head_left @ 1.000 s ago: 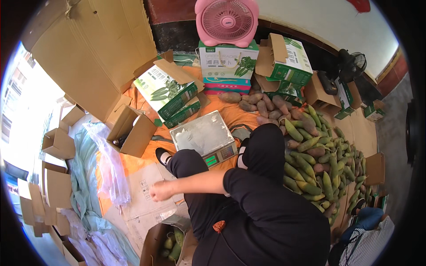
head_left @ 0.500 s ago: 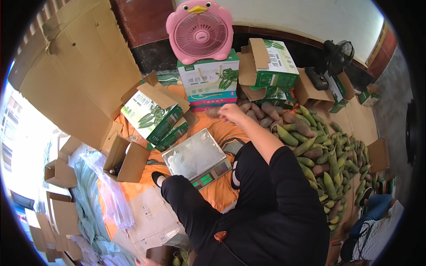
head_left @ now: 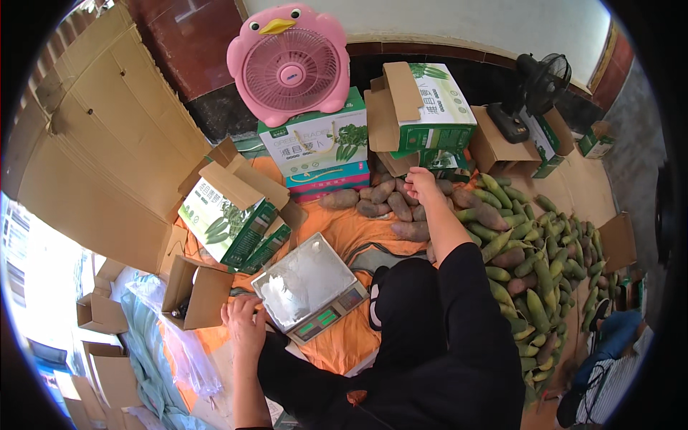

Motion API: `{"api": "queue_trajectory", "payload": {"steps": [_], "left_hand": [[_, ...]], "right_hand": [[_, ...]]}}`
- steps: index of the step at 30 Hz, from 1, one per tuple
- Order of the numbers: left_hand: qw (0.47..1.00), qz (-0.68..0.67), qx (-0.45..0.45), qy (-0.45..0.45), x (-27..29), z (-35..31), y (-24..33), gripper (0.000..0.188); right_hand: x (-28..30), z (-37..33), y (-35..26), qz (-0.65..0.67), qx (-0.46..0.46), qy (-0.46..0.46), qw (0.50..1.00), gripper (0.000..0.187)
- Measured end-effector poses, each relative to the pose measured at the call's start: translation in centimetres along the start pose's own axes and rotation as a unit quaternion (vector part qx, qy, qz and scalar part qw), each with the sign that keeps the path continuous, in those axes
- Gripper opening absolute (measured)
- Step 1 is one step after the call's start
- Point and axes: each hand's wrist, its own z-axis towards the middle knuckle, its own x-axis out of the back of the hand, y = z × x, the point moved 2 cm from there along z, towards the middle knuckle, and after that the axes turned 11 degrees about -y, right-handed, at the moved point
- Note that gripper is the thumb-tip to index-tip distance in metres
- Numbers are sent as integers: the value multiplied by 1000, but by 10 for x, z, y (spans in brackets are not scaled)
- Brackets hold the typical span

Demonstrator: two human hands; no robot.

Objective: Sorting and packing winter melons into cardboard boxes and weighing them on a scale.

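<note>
My right hand reaches over a heap of brownish-purple sweet potatoes. Its fingers are bent but slightly apart, and I see nothing held in them. Beside the near left corner of a flat-topped electronic scale is my left hand, its fingers loosely spread and holding nothing. The scale's metal plate bears no produce, and its lit green display faces me. One sweet potato lies at the left end of the heap, by the stacked boxes.
Green radishes form a large pile on the right. A pink bird-shaped fan stands on a green-and-white carton. Open cartons sit left of the scale, near clear plastic bags. At the lower right a person is partly visible.
My right hand has moved right, from the left end of the sweet potatoes to over the heap. My left hand has come up from the lower edge to beside the scale. The view has shifted.
</note>
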Motion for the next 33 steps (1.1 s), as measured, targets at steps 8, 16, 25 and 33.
{"api": "queue_trajectory", "payload": {"steps": [8, 16, 25, 33], "left_hand": [[998, 25, 45, -37, -23, 5, -24, 11], [998, 43, 33, -44, -23, 8, -21, 10], [998, 25, 36, -42, -23, 7, -23, 8], [999, 7, 28, -19, -20, 2, -19, 6]], "right_hand": [[-1, 60, -32, 92, 46, -7, 995, 62], [-21, 86, -42, 147, 34, -59, 987, 81], [-5, 86, -40, 318, 95, -67, 941, 27], [62, -11, -23, 497, 84, -68, 861, 15]]}}
